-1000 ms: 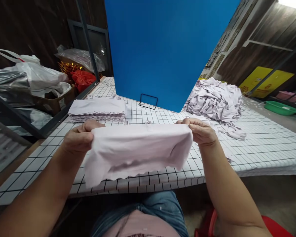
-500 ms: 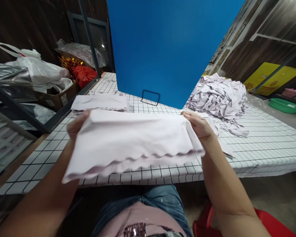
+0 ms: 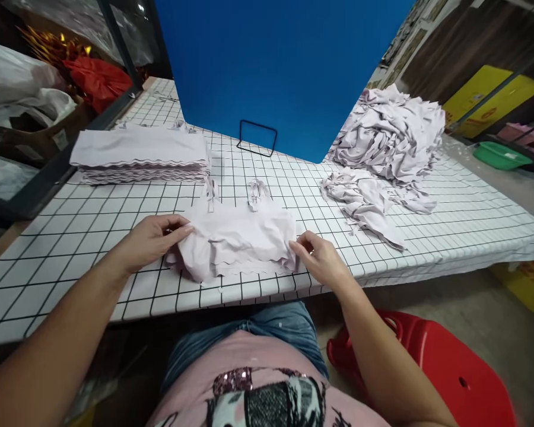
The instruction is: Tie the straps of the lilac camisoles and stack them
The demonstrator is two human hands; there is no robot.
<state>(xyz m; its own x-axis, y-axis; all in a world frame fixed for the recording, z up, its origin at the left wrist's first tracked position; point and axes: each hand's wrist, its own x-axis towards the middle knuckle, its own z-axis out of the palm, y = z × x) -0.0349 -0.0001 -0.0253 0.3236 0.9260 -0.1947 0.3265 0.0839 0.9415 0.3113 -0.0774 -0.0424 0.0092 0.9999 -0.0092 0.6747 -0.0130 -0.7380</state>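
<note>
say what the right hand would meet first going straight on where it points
The right hand would first meet the pale lilac, wavy-edged fabric piece it seems to be touching; depth is unclear.

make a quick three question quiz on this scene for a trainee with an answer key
1. Choose: what do the left hand and right hand both touch?
a) the green plastic basin
b) the pale lilac, wavy-edged fabric piece
c) the flat blue panel

2. True or false: the neat stack of pale fabric lies left of the crumpled pale fabric heap.

3. Fill in: the white tablecloth has ____ grid lines.

Key: 1 b; 2 true; 3 black.
</note>
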